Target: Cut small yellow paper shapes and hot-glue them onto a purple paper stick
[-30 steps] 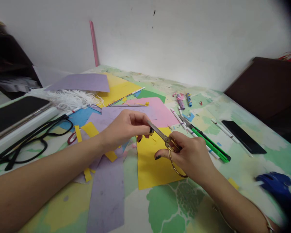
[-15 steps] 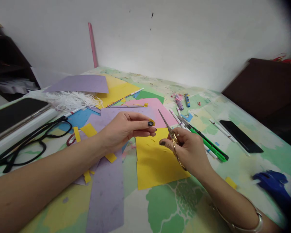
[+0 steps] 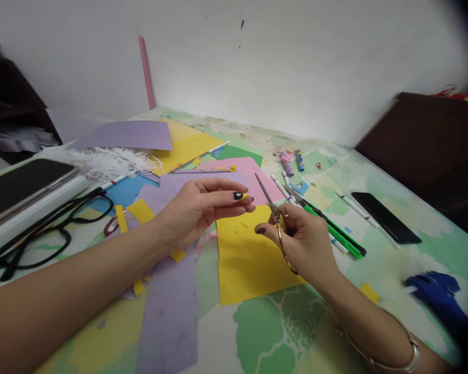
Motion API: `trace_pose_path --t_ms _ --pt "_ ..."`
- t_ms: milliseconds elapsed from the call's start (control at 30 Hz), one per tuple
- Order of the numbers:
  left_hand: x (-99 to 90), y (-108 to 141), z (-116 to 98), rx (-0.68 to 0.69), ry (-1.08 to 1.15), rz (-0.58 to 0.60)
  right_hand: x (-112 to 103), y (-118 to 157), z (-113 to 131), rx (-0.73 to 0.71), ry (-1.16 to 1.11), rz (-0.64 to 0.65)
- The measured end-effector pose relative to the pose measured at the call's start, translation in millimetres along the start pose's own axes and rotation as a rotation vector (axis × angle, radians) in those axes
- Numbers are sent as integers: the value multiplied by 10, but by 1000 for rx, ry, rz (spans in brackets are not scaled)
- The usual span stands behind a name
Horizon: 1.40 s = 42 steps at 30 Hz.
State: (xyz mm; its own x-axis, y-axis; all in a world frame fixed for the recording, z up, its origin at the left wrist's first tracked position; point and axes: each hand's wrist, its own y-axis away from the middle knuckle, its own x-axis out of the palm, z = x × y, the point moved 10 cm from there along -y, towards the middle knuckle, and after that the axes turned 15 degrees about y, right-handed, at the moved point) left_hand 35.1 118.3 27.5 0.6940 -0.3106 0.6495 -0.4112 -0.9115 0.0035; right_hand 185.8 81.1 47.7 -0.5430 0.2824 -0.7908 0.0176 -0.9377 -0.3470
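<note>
My left hand point(image 3: 206, 208) is raised over the paper, thumb and fingers pinched on a small yellow paper piece point(image 3: 244, 196) that is mostly hidden. In my right hand point(image 3: 302, 239) are gold-handled scissors point(image 3: 276, 215), fingers through the loops, blades together and pointing up and away. The blade tips stand a little to the right of my left fingertips, apart from them. Beneath both hands lies a yellow sheet point(image 3: 253, 265). A long purple paper strip point(image 3: 169, 322) runs to its left, and a pink sheet point(image 3: 253, 179) lies behind.
Black glasses point(image 3: 64, 234) and yellow scraps point(image 3: 141, 210) lie left, with white string point(image 3: 117, 160) behind. A green cutter point(image 3: 335, 231), white pens point(image 3: 356, 208), a black phone point(image 3: 386, 217) and a blue object point(image 3: 434, 291) lie right. Small rolled papers point(image 3: 286, 163) sit farther back.
My left fingers have closed a little over the yellow piece, so less of it shows. The right hand keeps the scissors in nearly the same place. The view has shifted slightly.
</note>
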Motion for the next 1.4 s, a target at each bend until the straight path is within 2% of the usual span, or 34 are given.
trace_pose_path --t_ms 133,267,533,900,1400 --pt "8 11 -24 42 -45 -15 -46 20 70 -41 8 -37" --pt "34 11 -7 53 -66 0 -115 51 211 -146 41 -102" --pt "83 89 183 -45 -5 -11 -126 161 367 -280 182 -207" --pt "119 133 252 -22 117 -72 -137 216 428 -307 270 -282" --pt "128 160 301 -48 162 -90 -121 209 431 -277 241 -255"
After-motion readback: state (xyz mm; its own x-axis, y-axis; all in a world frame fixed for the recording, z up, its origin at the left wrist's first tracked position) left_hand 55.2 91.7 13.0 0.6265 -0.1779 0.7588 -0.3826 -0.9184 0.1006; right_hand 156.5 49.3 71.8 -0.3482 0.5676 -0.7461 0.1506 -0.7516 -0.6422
